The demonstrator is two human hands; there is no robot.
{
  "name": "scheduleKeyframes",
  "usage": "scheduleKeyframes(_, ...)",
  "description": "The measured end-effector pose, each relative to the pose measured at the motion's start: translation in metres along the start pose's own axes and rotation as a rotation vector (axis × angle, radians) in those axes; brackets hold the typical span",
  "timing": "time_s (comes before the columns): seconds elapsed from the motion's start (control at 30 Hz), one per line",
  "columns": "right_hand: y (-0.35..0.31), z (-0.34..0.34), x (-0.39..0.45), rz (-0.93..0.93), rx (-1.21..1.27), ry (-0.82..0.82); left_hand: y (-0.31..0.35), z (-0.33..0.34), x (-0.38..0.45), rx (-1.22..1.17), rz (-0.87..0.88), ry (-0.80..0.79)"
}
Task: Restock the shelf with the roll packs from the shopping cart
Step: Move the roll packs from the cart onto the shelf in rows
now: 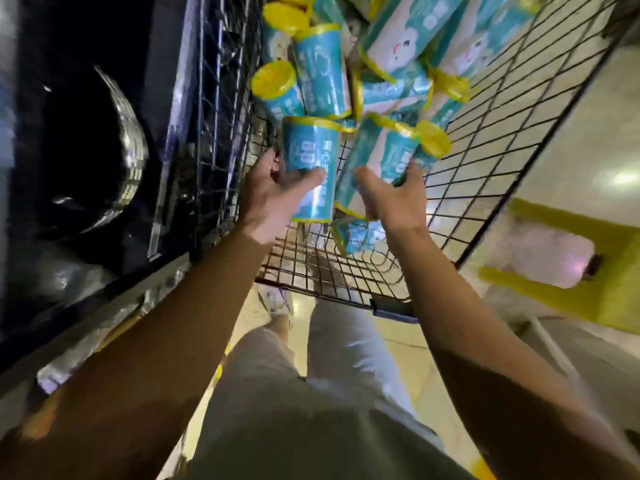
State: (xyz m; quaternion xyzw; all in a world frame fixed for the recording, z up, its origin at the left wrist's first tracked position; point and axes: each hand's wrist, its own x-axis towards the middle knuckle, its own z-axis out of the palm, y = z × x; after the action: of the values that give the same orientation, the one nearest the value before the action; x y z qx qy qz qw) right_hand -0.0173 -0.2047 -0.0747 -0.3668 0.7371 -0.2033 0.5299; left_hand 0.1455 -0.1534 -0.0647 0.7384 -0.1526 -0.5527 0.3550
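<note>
Legs [311, 393] by cart [485, 140] | L hand [273, 192] grips roll pack [310, 168] | R hand [394, 199] grips 2nd pack [377, 161]

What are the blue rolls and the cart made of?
The roll pack in the left hand looks wrapped in thin shiny plastic film: it glints and crinkles, with gathered yellow ends. What is inside is hidden. The shopping cart looks like dark-coated metal wire, thin straight rods crossing in a grid.

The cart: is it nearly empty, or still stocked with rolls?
Still stocked. Many teal roll packs lie piled inside the cart, beyond the one in each hand, left and right.
</note>
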Motion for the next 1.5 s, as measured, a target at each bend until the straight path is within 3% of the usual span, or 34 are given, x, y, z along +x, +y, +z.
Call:
scheduleKeyframes(0.23, -0.04, -0.047, -0.132, -0.107, 0.154, -0.202, 0.033, -0.042, -0.122, -0.221, 0.124, -0.05)
scheduleKeyframes(0.37, -0.044, -0.065, -0.211, -0.213, 0.186, -0.19, 0.04, -0.063, -0.193, -0.298, 0.243, -0.071)
scheduleKeyframes(0.6, -0.036, -0.095, -0.327, -0.41, 0.115, -0.232, 0.011, -0.109, -0.31, -0.366, 0.378, -0.254)
scheduleKeyframes(0.7, -0.024, -0.099, -0.362, -0.513, 0.201, -0.216, -0.007, -0.119, -0.353, -0.42, 0.425, -0.228)
scheduleKeyframes(0.83, -0.003, -0.103, -0.389, -0.504, 0.327, -0.314, -0.032, -0.124, -0.4, -0.494, 0.512, -0.191)
scheduleKeyframes(1.3, 0.09, -0.146, -0.47, -0.618, 0.253, -0.741, -0.166, -0.1, -0.572, -0.64, 0.662, 0.318)
scheduleKeyframes(1.5, 0.126, -0.128, -0.529, -0.575, 0.19, -0.991, -0.234, -0.11, -0.659, -0.671, 0.667, 0.602)
